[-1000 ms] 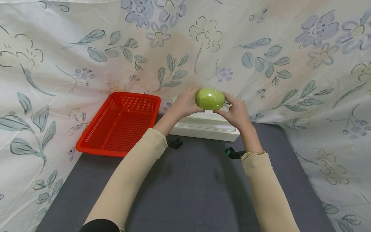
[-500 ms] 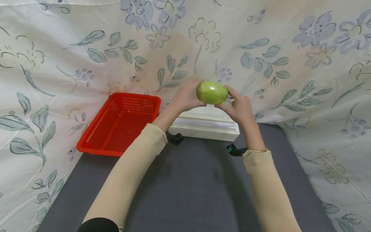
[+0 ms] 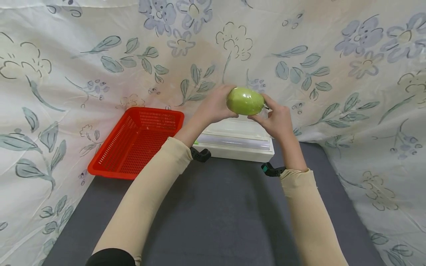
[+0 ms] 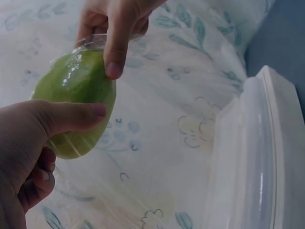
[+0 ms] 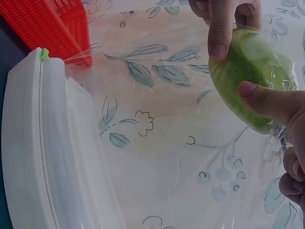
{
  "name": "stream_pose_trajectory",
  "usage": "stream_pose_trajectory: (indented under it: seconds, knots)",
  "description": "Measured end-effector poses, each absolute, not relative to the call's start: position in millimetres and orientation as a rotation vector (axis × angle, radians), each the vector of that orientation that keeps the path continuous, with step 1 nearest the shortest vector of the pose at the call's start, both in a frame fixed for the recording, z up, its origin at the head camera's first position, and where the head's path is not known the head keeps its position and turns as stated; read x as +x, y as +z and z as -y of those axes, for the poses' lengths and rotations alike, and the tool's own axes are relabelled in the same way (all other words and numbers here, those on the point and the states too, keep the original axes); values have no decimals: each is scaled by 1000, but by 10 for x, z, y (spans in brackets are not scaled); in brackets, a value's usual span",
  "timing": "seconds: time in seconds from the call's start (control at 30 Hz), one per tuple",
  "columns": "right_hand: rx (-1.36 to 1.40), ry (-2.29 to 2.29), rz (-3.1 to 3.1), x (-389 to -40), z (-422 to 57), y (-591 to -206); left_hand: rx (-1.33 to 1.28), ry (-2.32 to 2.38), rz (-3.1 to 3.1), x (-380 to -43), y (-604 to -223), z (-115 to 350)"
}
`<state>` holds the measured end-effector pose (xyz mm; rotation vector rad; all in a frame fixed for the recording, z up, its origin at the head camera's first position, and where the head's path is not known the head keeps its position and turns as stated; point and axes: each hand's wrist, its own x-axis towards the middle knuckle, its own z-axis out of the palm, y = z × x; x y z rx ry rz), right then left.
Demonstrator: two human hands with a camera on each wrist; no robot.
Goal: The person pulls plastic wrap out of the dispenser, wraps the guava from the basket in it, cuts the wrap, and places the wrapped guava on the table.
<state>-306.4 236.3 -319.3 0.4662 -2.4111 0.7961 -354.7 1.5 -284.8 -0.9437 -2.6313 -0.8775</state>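
Note:
A smooth green oval fruit [image 3: 245,101] with clear cling film over it is raised above the back of the table. My left hand [image 3: 217,105] grips its left end, the thumb [image 4: 76,117] lying along its side. At the other end my right hand [image 3: 279,120] pinches it between thumb and fingers, and the film bunches up there in the right wrist view. Behind and below the hands stands a white cling film dispenser [image 3: 237,149], its lid up and a clear bar along its front. A green slider [image 5: 45,54] sits at one end of it.
To the left of the dispenser, a red perforated plastic basket [image 3: 134,144] rests at the table's back corner. The dark grey table [image 3: 219,214] reaches toward the person. A floral cloth [image 3: 133,48] hangs behind and along both sides.
Both hands have lifted the fruit up and slightly right, away from the dispenser. More of the dispenser's front bar now shows beneath them. The basket stays put.

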Motion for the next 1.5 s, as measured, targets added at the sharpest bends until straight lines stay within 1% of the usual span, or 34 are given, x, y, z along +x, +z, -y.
stream_pose_trajectory:
  seconds: [0.37, 0.67, 0.87, 1.2, 1.5]
  knots:
    - [452, 770, 2415, -3111, -2344, -3080, -945, -900, 2649, -3625, -2753, 2]
    - [428, 787, 2408, -3122, -2352, -3004, -954, -1017, 2612, -3665, -2682, 31]
    - [412, 922, 2394, -3132, -2364, -2981, -915, -1087, 2606, -3628, -2641, 54]
    - [426, 1352, 2282, -3161, -2418, -3069, -883, -1155, 2613, -3619, -2664, 70]
    - [520, 1323, 2251, -3033, -2415, -3116, -915, -1157, 2602, -3444, -2734, 127]
